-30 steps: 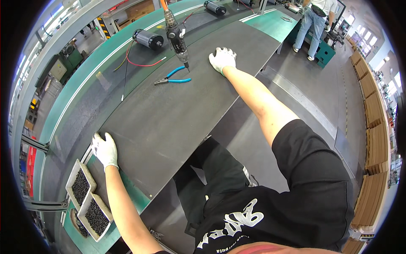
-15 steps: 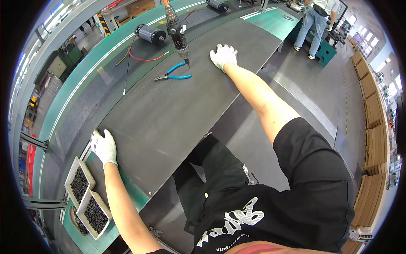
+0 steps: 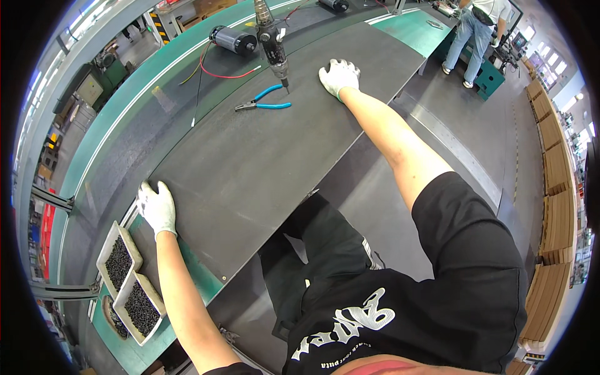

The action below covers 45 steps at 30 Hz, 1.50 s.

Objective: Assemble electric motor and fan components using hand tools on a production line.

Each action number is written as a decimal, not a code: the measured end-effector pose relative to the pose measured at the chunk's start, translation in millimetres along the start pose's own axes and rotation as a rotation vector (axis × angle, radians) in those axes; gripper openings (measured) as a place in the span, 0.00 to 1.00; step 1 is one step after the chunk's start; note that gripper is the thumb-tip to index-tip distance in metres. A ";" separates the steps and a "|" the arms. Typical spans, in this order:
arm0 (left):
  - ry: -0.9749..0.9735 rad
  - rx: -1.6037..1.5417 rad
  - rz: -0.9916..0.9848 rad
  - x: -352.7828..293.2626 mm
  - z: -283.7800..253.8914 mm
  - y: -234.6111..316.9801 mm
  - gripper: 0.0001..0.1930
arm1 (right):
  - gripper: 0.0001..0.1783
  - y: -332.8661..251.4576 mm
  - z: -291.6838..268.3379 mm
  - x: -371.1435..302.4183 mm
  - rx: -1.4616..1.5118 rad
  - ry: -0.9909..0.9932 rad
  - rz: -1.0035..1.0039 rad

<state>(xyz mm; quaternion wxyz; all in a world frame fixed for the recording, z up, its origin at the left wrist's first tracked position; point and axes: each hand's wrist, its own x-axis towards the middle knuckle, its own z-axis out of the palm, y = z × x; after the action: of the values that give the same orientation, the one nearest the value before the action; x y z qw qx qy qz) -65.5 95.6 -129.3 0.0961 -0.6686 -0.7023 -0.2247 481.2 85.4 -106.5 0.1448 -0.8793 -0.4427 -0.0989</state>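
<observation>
Nearest to you, on the near side of your left hand (image 3: pixel 157 209), two pale trays (image 3: pixel 133 232) full of small black pieces (image 3: pixel 142 309) sit close together on the green desk (image 3: pixel 201 267), with a round dish (image 3: pixel 114 317) beside them, partly hidden. Your gloved left hand has its thumb spread away from its fingers and lies at the left end of the wide dark sheet (image 3: pixel 250 169), which stretches across the desk between your two hands. Farther out, your gloved right hand (image 3: pixel 340 77) rests palm down on the sheet toward its far end, fingers apart and a little bent; you don't appear to be pinching anything with it. To the left of that hand, blue-handled pliers (image 3: pixel 275 105) lie on the sheet, and a power screwdriver (image 3: pixel 272 47) hangs with its tip just by their handles. Beyond the pliers, farther left of your right hand, is a dark cylinder (image 3: pixel 231 40) with a red wire (image 3: pixel 231 77). Well past your right hand, a co-worker (image 3: pixel 470 37) stands near a teal box (image 3: pixel 489 81).
</observation>
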 end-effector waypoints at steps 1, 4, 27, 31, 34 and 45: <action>0.003 -0.001 0.002 -0.2 -0.3 0.2 0.27 | 0.31 0.1 0.2 0.1 0.002 -0.001 -0.001; -0.001 -0.005 0.002 0.3 -2.0 -0.3 0.27 | 0.31 1.0 0.2 0.9 0.001 -0.007 -0.005; 0.088 -0.050 0.033 -3.7 -2.8 5.9 0.27 | 0.36 4.2 1.2 8.1 -0.060 -0.012 -0.004; 0.061 -0.033 0.010 -2.2 -3.8 1.7 0.27 | 0.36 2.0 3.6 9.1 -0.052 -0.027 -0.020; 0.055 -0.031 0.004 -0.1 -2.8 3.5 0.27 | 0.35 3.2 7.3 12.4 -0.047 -0.019 -0.008; 0.041 -0.038 -0.009 -2.4 -2.0 1.8 0.27 | 0.35 2.2 1.4 8.0 -0.056 -0.020 -0.022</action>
<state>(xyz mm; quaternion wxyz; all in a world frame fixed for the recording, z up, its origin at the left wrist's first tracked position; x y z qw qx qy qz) -63.9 92.5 -128.3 0.0967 -0.6624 -0.6988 -0.2520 487.7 90.7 -105.8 0.1148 -0.8791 -0.4507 -0.1042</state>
